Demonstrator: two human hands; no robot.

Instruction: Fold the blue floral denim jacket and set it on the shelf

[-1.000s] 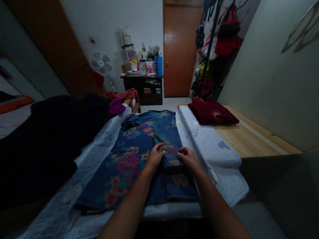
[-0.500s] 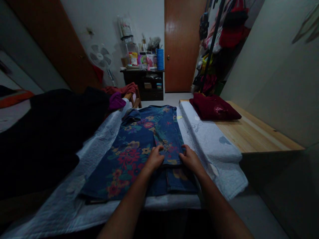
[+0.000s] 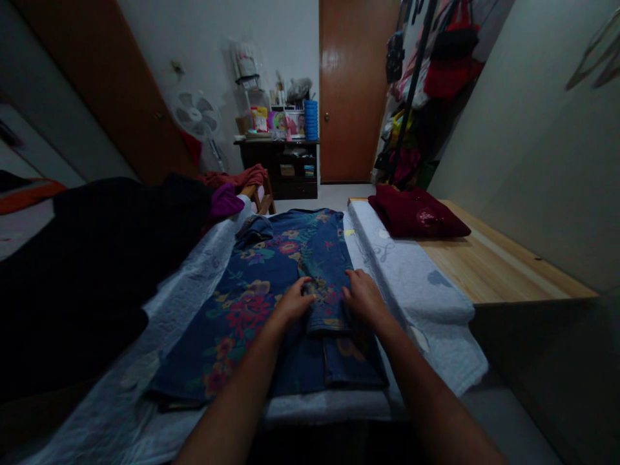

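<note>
A dark blue floral shirt (image 3: 247, 303) lies spread on the pale cloth, its far left part bunched up. One sleeve (image 3: 329, 310) is laid lengthwise over its right side, the cuff towards me. My left hand (image 3: 294, 300) grips the left edge of this sleeve, thumb and fingers curled at the fabric. My right hand (image 3: 363, 294) is at the opposite edge, fingers bent over it in the same way. Between the hands the sleeve is slightly puckered. The fabric under my fingertips is partly hidden.
Pale patterned bedding (image 3: 416, 274) lies under the shirt and over a wooden board (image 3: 504, 271). A folded maroon garment (image 3: 416, 213) rests on that board. Dark clothes (image 3: 106, 258) are heaped at left. Farther off are a fan (image 3: 196, 116), a dark cabinet (image 3: 276, 168) and a door (image 3: 356, 97).
Both hands have shifted slightly away from me along the sleeve. Its edges have drawn inward, so it looks narrower and more puckered near the cuff.
</note>
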